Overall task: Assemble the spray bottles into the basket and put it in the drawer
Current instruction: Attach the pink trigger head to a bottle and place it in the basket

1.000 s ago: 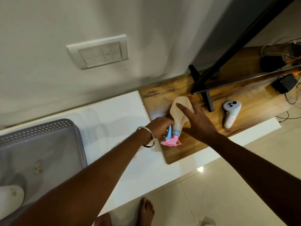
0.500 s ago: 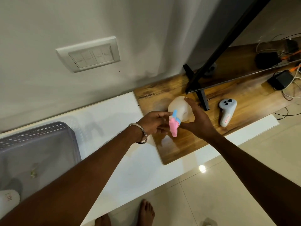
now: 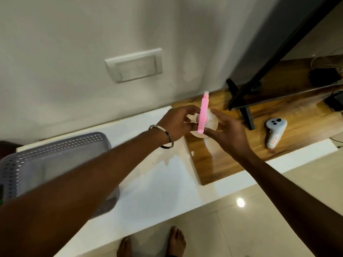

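Pink spray head (image 3: 202, 115) on bottle (image 3: 211, 121), both hands (image 3: 175, 125) (image 3: 229, 132) holding.

The spray bottle (image 3: 211, 121) has a milky, translucent plastic body and a smooth, opaque pink plastic spray head (image 3: 202, 115). The basket (image 3: 55, 153) is matt grey plastic, its walls perforated with small holes. The counter (image 3: 157, 182) is glossy white and smooth, and the board (image 3: 232, 160) beside it is varnished wood with a visible grain. A polished metal bangle (image 3: 165, 135) circles the left wrist. The controller (image 3: 274, 131) is matt white plastic, and the floor tiles (image 3: 241, 229) shine.
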Motion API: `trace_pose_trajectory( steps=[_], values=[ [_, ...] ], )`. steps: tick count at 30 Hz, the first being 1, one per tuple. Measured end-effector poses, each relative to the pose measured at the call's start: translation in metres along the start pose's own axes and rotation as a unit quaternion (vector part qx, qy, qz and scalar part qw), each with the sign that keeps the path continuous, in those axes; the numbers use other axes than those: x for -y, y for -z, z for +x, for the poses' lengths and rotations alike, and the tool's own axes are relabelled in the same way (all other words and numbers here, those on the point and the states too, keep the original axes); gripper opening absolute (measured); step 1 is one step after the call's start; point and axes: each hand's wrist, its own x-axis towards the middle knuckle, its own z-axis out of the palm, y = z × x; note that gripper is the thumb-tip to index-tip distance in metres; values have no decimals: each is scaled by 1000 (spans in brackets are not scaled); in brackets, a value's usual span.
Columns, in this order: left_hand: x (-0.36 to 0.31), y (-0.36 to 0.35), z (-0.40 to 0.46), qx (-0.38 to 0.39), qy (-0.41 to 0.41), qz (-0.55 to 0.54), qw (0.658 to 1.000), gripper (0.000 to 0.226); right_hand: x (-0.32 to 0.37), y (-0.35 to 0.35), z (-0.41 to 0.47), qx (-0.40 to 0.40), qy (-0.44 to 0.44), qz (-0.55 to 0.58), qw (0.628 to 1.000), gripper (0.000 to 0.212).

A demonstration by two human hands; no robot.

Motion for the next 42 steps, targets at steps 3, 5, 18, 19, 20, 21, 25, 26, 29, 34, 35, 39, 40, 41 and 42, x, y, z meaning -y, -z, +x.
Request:
trace_pose_trajectory(
  steps=[3,5,18,19,20,21,25,26,29,34,35,39,40,41,42],
  values=[
    [-1,49,-26,-12,18,21,1000,42,49,-24,-1,19,17,51,998,68],
    [4,82,-49,-25,20,43,999,38,80,-47,-3,35,22,77,996,54],
    [127,245,-217,-80,76,90,990,39,233,-241,-46,144,11,113,983,53],
    [139,255,-229,-82,80,91,989,40,241,-257,-49,155,10,112,982,54],
    [150,264,-240,-85,83,92,989,41,248,-273,-51,164,12,106,981,55],
    [162,271,-250,-89,87,91,988,40,254,-288,-53,174,17,94,980,56],
    [207,287,-278,-91,109,90,986,44,261,-338,-62,205,20,83,975,54],
    [218,288,-283,-88,115,88,986,45,260,-349,-64,217,18,80,973,55],
    [247,285,-296,-73,129,76,986,46,250,-379,-68,248,9,73,966,55],
    [285,271,-314,-77,147,92,982,44,231,-419,-76,293,30,31,955,54],
    [291,268,-317,-77,151,98,981,43,227,-425,-77,297,32,25,954,54],
    [307,262,-321,-86,149,132,976,47,222,-441,-81,293,42,17,955,55],
    [309,263,-321,-89,151,138,975,47,223,-443,-80,291,42,23,956,54],
    [310,264,-321,-92,151,140,974,47,224,-444,-79,290,40,31,956,54],
    [311,265,-320,-95,151,140,974,47,225,-445,-78,291,36,37,955,53]
  ],
)
